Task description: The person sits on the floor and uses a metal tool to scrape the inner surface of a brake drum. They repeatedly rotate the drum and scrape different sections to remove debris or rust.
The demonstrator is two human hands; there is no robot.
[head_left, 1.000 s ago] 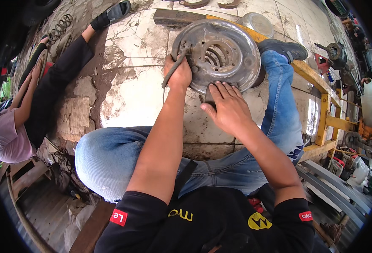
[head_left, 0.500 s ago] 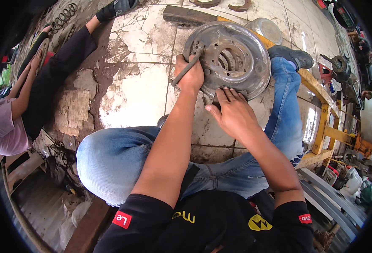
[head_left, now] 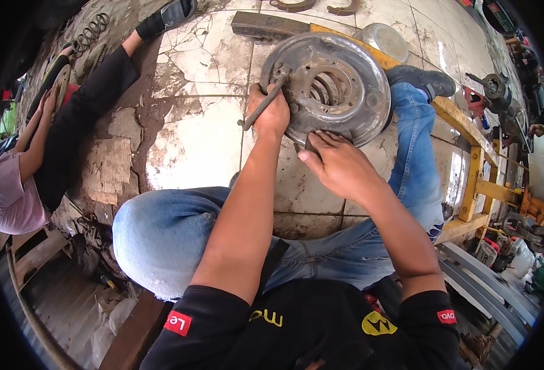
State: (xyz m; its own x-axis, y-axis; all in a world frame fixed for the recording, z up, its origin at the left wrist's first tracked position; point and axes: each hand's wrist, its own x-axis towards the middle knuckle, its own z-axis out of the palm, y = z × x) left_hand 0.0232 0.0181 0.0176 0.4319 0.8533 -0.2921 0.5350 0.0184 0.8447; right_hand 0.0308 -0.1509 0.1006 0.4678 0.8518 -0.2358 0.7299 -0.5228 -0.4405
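Observation:
A round, worn metal brake backing plate point(head_left: 365, 83) leans up from the floor in front of me, with a large centre hole and small bolt holes. My left hand point(head_left: 272, 117) is closed round its left edge. A dark, hose-like rod point(head_left: 258, 114) is joined to the plate there and crosses over that hand. At the lower rim, my right hand point(head_left: 344, 165) presses a dark flat piece point(head_left: 312, 143) against the metal, fingers over it and thumb to the side. Most of that piece is hidden under the fingers.
Beyond the plate lie a dark block point(head_left: 269, 26), a yellow bar point(head_left: 321, 28), a round tin point(head_left: 383, 42) and curved brake shoes point(head_left: 346, 7). A yellow frame point(head_left: 469, 185) stands at right. Another person point(head_left: 16, 191) sits at left near a coil spring point(head_left: 90, 32).
The plate has shifted slightly left in view, along with both hands. The left hand keeps its hold on the edge, and the right hand stays on the lower rim with the dark piece.

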